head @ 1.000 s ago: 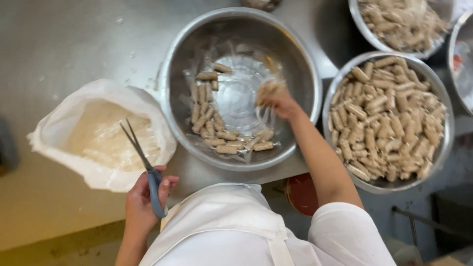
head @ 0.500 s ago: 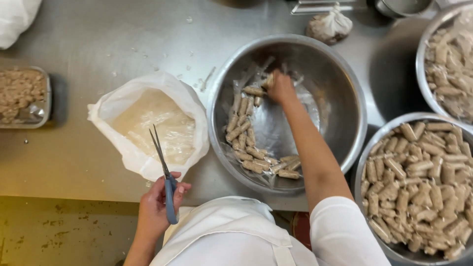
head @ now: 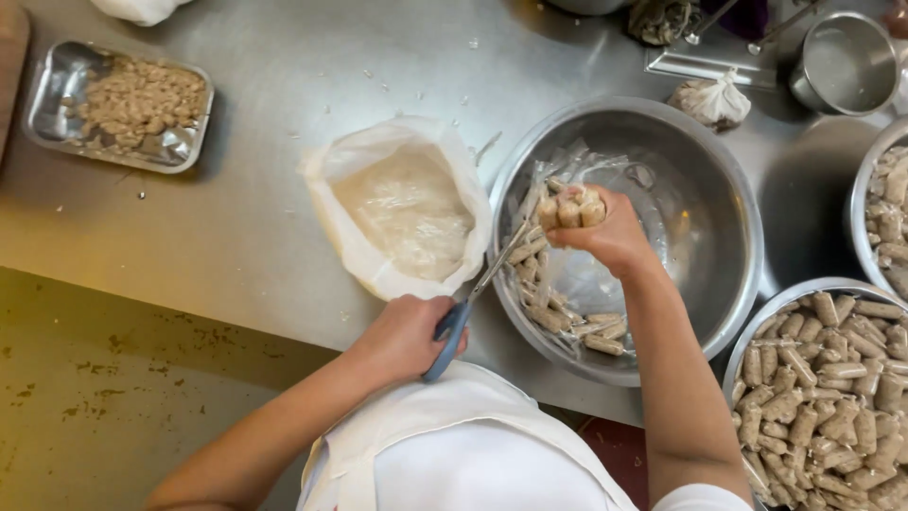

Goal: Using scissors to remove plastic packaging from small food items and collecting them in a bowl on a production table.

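The right hand (head: 610,232) has its grip closed around a small bunch of sausage links (head: 572,208), held up over the large steel bowl (head: 728,180) with their cut ends showing above the fingers. The left hand (head: 402,336) grips blue-handled scissors (head: 463,312), fingers through the loops, blades pointing up toward the bunch; whether the blades are parted or together is hard to tell at this angle.

The links look soft and light, probably slick from their clear plastic casing, so they would squash or slip if pinched at the tips; a hold around the middle of the bunch, as now, seems the surest. More loose links lie on crumpled plastic film (head: 605,284) at the bottom of the bowl.

Just left of the bowl, touching its rim, sits an open white plastic bag (head: 378,255) holding what seems to be discarded casings. A second bowl (head: 757,331) at lower right is heaped with wrapped links, and a third bowl (head: 863,203) shows at the right edge. A shallow metal tray (head: 43,95) of pale pieces lies well apart at the far left of the steel desk (head: 246,170). The bag stands close beside the scissors' path.
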